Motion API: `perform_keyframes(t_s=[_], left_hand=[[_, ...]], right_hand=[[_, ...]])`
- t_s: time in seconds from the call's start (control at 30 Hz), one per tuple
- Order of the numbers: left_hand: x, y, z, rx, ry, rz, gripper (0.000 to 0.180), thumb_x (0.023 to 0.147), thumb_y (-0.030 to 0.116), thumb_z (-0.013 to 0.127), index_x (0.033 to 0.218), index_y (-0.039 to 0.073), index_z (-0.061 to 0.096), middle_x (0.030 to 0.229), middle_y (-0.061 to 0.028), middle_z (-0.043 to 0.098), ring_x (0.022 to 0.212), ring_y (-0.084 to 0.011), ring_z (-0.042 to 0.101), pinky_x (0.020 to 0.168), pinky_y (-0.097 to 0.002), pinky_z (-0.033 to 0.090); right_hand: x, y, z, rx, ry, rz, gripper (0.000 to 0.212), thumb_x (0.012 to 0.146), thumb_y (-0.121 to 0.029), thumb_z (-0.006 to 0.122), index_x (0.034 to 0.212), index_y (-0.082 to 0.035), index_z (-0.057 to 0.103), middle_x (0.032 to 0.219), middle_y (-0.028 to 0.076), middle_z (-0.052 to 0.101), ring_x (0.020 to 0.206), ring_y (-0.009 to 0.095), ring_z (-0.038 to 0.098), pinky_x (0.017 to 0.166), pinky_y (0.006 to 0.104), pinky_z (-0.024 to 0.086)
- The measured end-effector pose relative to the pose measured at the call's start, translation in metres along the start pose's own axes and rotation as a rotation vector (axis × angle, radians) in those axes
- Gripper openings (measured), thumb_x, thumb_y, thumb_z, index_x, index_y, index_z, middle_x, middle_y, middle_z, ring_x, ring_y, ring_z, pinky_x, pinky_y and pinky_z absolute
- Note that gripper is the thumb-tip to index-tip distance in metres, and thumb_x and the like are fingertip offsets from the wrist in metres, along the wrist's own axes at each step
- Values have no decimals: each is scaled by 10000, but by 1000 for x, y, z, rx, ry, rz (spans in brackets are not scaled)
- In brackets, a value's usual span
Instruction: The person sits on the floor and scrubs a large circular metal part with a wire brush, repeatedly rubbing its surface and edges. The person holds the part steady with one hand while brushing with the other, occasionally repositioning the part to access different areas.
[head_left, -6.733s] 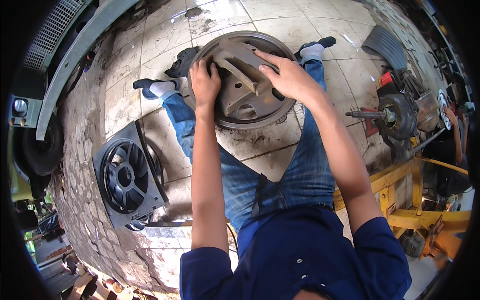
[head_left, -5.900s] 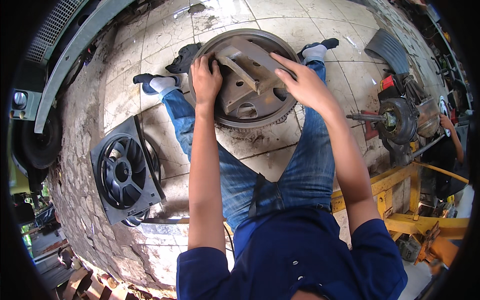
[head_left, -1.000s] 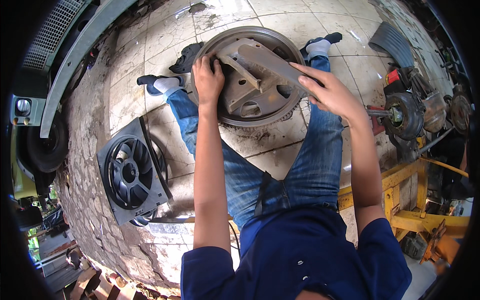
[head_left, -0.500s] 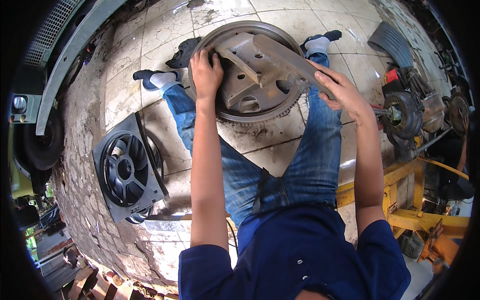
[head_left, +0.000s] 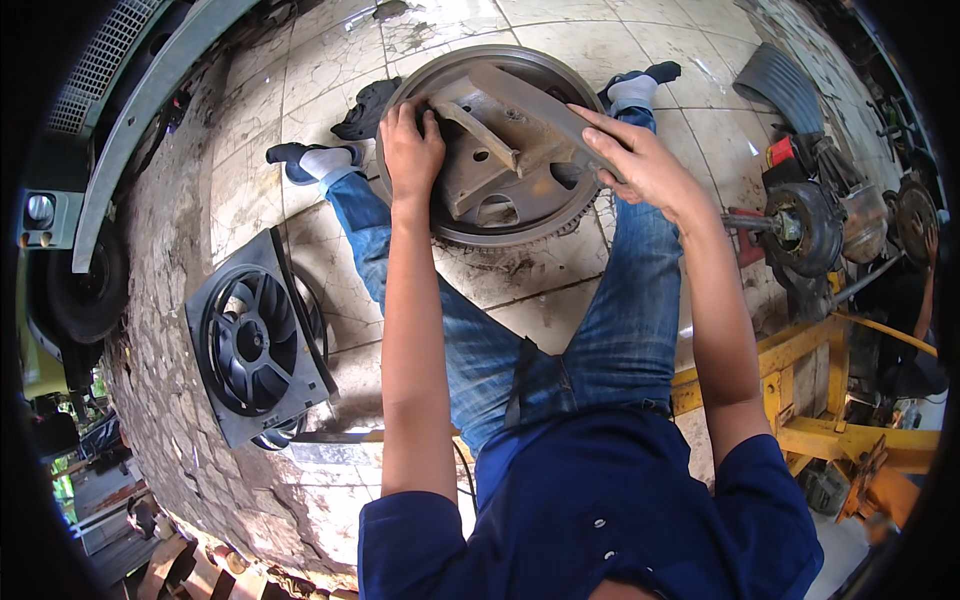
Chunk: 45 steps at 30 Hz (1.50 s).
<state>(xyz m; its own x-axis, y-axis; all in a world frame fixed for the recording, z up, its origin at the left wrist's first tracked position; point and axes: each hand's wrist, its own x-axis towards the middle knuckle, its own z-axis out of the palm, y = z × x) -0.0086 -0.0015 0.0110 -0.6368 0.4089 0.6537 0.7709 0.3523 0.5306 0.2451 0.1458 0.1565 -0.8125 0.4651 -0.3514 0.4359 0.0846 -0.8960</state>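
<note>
A large round steel disc point(head_left: 470, 222) with a raised rim and teeth along its near edge lies on the floor between my legs. Across it rests a flat metal piece with an upright rib point(head_left: 478, 135). My left hand point(head_left: 412, 148) curls over the left end of this piece, beside the disc's rim, its thumb near the rib. In my right hand point(head_left: 635, 165) is a long flat metal bar point(head_left: 535, 112), slanting over the disc's right half. Fingers lie along the bar's top and right end. Its far end overlaps the ribbed piece; whether they touch I cannot tell.
Left of my legs sits a black radiator fan in its shroud point(head_left: 252, 340). A greasy hub assembly point(head_left: 800, 230), a ribbed dark rubber sheet point(head_left: 778, 85) and a yellow metal frame point(head_left: 815, 435) are at the right. A dark rag point(head_left: 366, 108) lies by the disc.
My right hand has moved left and inward, bringing the bar further across the disc over the ribbed piece. My left hand has stayed in place.
</note>
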Motion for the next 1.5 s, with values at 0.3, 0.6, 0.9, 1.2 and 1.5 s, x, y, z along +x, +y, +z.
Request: perform_keyframes(t_s=[0.3,0.6,0.9,1.2,1.5], left_hand=[[1,1,1,16,-4,-3,271,908,117,626,1169,54,663,1156,-183,643,1109,-394,572,984,-462,452],[1,1,-1,14,-23,-35,286,927,134,610,1204,85,667,1213,-169,643,1123,-390,582,989,-454,455],[2,2,-1,7,-18,-18,285,929,143,608,1200,72,665,1197,-173,645,1121,-391,581,988,-455,456],[1,0,-1,12,6,3,272,921,127,620,1182,69,667,1171,-170,653,1107,-388,590,988,-453,454],[2,0,0,10,-8,-7,276,925,124,610,1192,81,669,1188,-164,651,1120,-378,589,988,-441,451]], right_hand=[[20,-5,13,-13,3,4,491,1066,-371,513,1535,-243,447,686,6,490,464,51,309,423,227,256],[36,-8,23,26,15,-22,513,1061,-392,523,1538,-224,441,697,13,492,520,53,371,443,225,296],[43,-14,25,-41,20,-1,524,1052,-420,532,1535,-236,447,720,5,500,516,54,386,449,221,321],[27,-5,22,2,13,18,497,1065,-406,507,1541,-287,432,692,-5,497,486,45,323,431,207,284],[34,9,28,-42,73,-67,462,1068,-350,526,1519,-266,473,695,-32,464,578,53,440,452,214,318]])
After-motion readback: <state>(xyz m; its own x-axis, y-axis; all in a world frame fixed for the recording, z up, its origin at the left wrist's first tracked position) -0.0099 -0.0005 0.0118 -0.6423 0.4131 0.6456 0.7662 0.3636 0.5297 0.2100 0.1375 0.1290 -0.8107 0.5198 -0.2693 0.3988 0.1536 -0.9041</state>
